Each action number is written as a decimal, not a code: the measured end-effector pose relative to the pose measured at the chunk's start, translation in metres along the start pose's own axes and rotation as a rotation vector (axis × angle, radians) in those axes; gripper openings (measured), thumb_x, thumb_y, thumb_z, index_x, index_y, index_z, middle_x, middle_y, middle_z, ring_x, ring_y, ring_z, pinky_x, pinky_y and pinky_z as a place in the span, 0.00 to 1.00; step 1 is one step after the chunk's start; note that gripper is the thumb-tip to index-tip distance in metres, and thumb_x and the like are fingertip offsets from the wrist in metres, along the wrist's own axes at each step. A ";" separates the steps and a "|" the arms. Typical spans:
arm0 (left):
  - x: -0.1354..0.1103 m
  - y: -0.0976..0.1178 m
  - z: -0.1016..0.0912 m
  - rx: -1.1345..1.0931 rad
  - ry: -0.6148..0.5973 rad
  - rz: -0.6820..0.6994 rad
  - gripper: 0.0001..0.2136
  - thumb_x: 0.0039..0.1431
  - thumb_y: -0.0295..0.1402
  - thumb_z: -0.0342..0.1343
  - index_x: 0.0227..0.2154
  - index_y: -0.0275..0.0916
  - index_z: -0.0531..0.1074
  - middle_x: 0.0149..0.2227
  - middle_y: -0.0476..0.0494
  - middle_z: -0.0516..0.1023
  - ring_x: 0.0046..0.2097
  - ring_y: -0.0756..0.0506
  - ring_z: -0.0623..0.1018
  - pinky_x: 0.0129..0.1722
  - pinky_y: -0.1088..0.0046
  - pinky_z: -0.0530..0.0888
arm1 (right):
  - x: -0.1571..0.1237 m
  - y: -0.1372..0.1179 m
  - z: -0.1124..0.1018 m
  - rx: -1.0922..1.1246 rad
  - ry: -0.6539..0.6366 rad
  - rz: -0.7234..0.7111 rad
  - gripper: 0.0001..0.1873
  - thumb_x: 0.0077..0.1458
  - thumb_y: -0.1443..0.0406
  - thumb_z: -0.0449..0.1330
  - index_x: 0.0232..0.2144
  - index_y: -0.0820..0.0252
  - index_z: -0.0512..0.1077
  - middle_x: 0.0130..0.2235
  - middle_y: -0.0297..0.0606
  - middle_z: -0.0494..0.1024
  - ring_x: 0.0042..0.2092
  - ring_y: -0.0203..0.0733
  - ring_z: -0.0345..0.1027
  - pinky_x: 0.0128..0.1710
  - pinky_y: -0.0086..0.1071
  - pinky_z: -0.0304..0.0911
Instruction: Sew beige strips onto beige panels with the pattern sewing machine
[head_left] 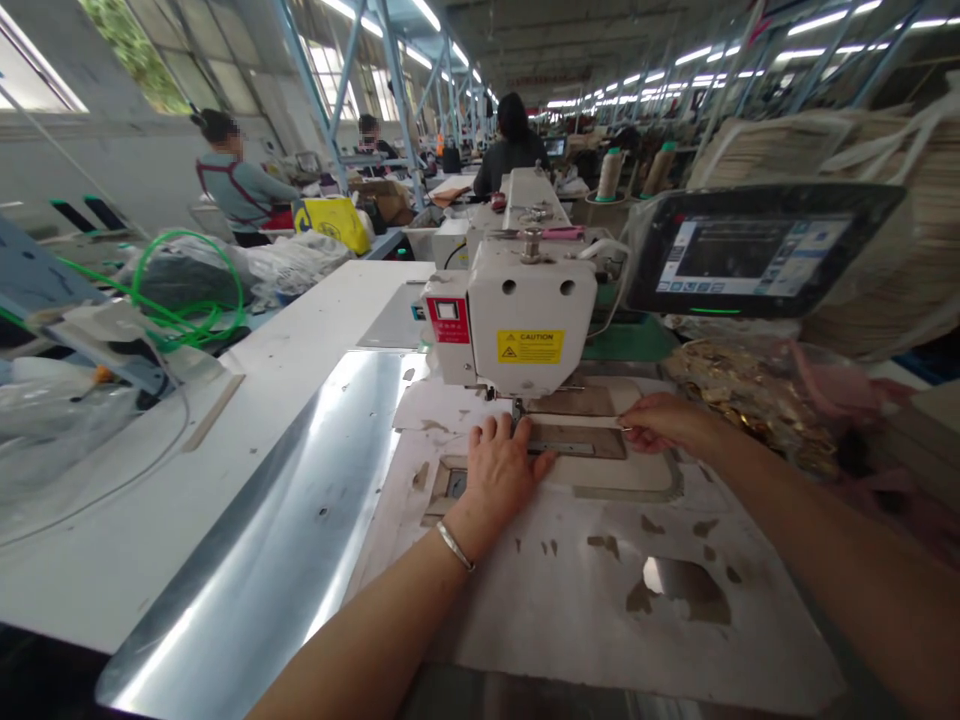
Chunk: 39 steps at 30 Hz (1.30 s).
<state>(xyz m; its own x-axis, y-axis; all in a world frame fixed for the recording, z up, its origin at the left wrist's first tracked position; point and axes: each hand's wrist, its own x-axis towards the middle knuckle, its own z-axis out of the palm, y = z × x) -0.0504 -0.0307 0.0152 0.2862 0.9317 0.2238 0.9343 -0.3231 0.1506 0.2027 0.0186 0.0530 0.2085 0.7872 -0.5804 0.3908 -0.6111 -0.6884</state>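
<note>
Strip (576, 422): pale, narrow, straight, between brown panels (592, 398) near the sheet's (525, 615) far edge.
Right hand (660, 422): I've got it pinching the strip's right end.
Left hand (499, 465): I've got it spread, palm down.
Tabletop (281, 380): white, shiny plate (300, 490) left of the sheet.
Lights (427, 14): lit; people (514, 150) ahead.
Machine (525, 290): yellow label (531, 347), "CAUTION".

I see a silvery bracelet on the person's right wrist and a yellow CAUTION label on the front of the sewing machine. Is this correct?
The side is wrong: the head view shows the silvery bracelet on the left wrist. The yellow CAUTION label is indeed on the front of the sewing machine.
</note>
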 end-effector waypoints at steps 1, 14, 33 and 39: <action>0.000 -0.002 0.000 0.002 0.004 0.001 0.24 0.64 0.52 0.52 0.56 0.43 0.68 0.51 0.37 0.72 0.52 0.35 0.69 0.52 0.54 0.67 | 0.001 -0.001 0.002 -0.007 0.007 0.006 0.10 0.53 0.70 0.66 0.24 0.63 0.69 0.19 0.35 0.73 0.19 0.33 0.66 0.21 0.25 0.64; -0.011 -0.049 -0.012 0.058 0.013 -0.044 0.23 0.64 0.54 0.51 0.51 0.43 0.69 0.48 0.39 0.71 0.51 0.35 0.69 0.54 0.55 0.64 | 0.002 -0.025 0.051 -0.027 -0.037 -0.009 0.09 0.55 0.70 0.63 0.23 0.61 0.69 0.20 0.35 0.75 0.17 0.31 0.65 0.18 0.24 0.61; -0.010 -0.101 -0.019 0.082 0.007 -0.099 0.24 0.64 0.55 0.49 0.54 0.44 0.68 0.52 0.38 0.71 0.55 0.34 0.69 0.62 0.47 0.58 | 0.002 -0.060 0.100 -0.010 -0.079 -0.050 0.08 0.57 0.71 0.62 0.26 0.64 0.70 0.19 0.34 0.74 0.18 0.31 0.66 0.20 0.23 0.64; -0.004 -0.080 -0.013 0.054 0.006 -0.051 0.22 0.65 0.52 0.51 0.53 0.44 0.68 0.52 0.39 0.71 0.54 0.35 0.69 0.62 0.46 0.58 | 0.007 -0.047 0.076 -0.007 -0.060 -0.043 0.09 0.54 0.68 0.65 0.27 0.63 0.69 0.21 0.34 0.75 0.19 0.32 0.68 0.20 0.23 0.64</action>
<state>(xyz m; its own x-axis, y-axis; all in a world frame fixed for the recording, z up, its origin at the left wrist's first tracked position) -0.1290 -0.0106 0.0143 0.2364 0.9457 0.2231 0.9578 -0.2654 0.1103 0.1176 0.0461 0.0481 0.1370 0.8063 -0.5755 0.4043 -0.5759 -0.7106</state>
